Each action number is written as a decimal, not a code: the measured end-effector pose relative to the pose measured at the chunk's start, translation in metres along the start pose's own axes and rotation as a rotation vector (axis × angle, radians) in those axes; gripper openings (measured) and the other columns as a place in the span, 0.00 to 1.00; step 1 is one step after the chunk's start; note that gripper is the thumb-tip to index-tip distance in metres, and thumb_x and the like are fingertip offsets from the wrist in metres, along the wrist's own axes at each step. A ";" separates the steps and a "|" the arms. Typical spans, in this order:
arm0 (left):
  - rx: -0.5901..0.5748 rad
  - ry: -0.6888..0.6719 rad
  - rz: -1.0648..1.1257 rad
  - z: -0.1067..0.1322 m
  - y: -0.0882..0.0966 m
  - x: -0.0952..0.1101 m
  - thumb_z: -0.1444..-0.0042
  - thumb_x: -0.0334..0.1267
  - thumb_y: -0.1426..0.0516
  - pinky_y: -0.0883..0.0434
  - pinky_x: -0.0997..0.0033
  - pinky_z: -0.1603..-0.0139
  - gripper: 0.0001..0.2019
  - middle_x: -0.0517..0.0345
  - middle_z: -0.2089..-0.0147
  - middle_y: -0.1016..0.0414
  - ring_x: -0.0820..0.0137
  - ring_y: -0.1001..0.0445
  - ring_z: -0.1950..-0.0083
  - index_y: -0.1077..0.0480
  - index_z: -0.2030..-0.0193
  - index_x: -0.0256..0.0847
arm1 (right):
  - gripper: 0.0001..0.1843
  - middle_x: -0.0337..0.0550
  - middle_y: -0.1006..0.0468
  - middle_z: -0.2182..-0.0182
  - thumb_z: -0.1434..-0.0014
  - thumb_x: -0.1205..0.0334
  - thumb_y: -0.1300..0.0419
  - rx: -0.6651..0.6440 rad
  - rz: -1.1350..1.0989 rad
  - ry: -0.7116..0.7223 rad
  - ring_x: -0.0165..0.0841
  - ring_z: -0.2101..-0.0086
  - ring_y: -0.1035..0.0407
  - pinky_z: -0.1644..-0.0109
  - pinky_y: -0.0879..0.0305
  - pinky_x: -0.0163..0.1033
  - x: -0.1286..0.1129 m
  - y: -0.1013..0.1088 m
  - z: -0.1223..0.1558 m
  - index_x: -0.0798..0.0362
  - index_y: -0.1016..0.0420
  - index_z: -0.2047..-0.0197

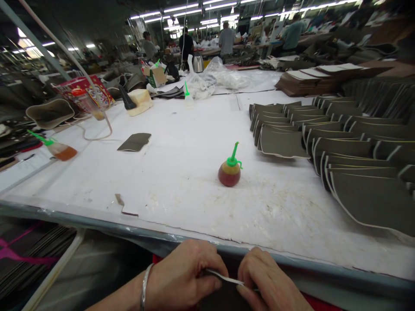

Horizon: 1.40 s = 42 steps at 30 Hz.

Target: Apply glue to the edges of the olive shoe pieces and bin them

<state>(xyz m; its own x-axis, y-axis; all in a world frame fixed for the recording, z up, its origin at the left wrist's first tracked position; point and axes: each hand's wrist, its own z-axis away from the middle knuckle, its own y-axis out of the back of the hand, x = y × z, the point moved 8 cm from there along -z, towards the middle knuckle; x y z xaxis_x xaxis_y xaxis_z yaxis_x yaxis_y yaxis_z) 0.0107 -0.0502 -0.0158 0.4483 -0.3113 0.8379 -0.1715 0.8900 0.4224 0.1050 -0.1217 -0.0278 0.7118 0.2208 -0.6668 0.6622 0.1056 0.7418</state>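
Observation:
Both hands are low at the bottom of the view, below the table's front edge. My left hand (184, 278) and my right hand (270, 283) pinch the same thin grey cut piece with a pale edge (223, 280) between thumb and fingers, one at each end. My left wrist wears a metal bangle. On the white table (181, 172) straight ahead stands a small round glue bottle with a green nozzle (230, 169), well beyond both hands.
Overlapping rows of grey cut pieces (350, 151) cover the table's right side. A single grey piece (135, 142) lies left of centre. Another green-nozzled bottle (58, 149) lies at far left. Plastic bags (214, 80), boxes and people standing at benches fill the background.

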 end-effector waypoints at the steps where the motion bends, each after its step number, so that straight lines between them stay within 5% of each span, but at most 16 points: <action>1: 0.012 0.002 -0.003 -0.002 -0.001 0.000 0.49 0.27 0.40 0.38 0.79 0.63 0.09 0.63 0.68 0.27 0.74 0.30 0.64 0.21 0.64 0.42 | 0.09 0.41 0.31 0.68 0.36 0.71 0.46 0.014 -0.007 0.009 0.34 0.67 0.35 0.68 0.36 0.36 0.000 0.002 0.000 0.51 0.41 0.67; 11: -0.015 -0.088 -0.038 -0.012 -0.013 0.010 0.43 0.29 0.41 0.39 0.79 0.63 0.05 0.62 0.70 0.28 0.75 0.31 0.65 0.22 0.65 0.39 | 0.16 0.39 0.28 0.66 0.50 0.82 0.40 -0.011 -0.205 -0.136 0.32 0.65 0.33 0.63 0.35 0.36 0.005 0.011 0.002 0.53 0.35 0.63; 20: 0.035 -0.074 0.015 -0.006 -0.010 0.003 0.43 0.32 0.40 0.39 0.77 0.63 0.04 0.62 0.69 0.27 0.74 0.30 0.64 0.23 0.67 0.41 | 0.04 0.38 0.28 0.68 0.38 0.67 0.40 -0.025 -0.162 -0.035 0.34 0.65 0.34 0.60 0.41 0.42 0.010 0.012 0.008 0.53 0.31 0.66; 30: 0.023 -0.006 0.111 -0.001 -0.014 -0.011 0.43 0.37 0.41 0.38 0.78 0.63 0.06 0.62 0.69 0.27 0.74 0.30 0.65 0.23 0.69 0.41 | 0.13 0.37 0.26 0.73 0.34 0.58 0.44 -0.038 -0.076 -0.029 0.34 0.68 0.33 0.63 0.42 0.41 0.018 0.023 0.025 0.51 0.32 0.70; 37: -0.099 0.020 -0.138 -0.015 -0.027 0.005 0.47 0.34 0.37 0.37 0.76 0.59 0.07 0.60 0.62 0.22 0.70 0.28 0.60 0.23 0.60 0.43 | 0.17 0.39 0.28 0.72 0.31 0.56 0.50 -0.013 -0.117 -0.023 0.33 0.68 0.34 0.66 0.40 0.38 0.014 0.026 0.026 0.52 0.35 0.71; 42: -0.161 -0.072 -0.211 -0.025 -0.047 0.010 0.44 0.34 0.40 0.39 0.77 0.67 0.06 0.61 0.71 0.24 0.73 0.30 0.68 0.24 0.71 0.39 | 0.20 0.39 0.28 0.74 0.30 0.53 0.53 0.001 -0.158 0.024 0.33 0.68 0.35 0.66 0.40 0.38 0.009 0.026 0.026 0.52 0.35 0.71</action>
<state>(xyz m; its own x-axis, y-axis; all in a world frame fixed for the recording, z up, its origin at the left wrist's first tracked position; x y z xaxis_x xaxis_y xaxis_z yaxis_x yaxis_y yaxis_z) 0.0450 -0.0864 -0.0360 0.3953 -0.5127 0.7622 0.0629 0.8429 0.5344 0.1345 -0.1420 -0.0159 0.5933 0.2243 -0.7731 0.7656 0.1394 0.6280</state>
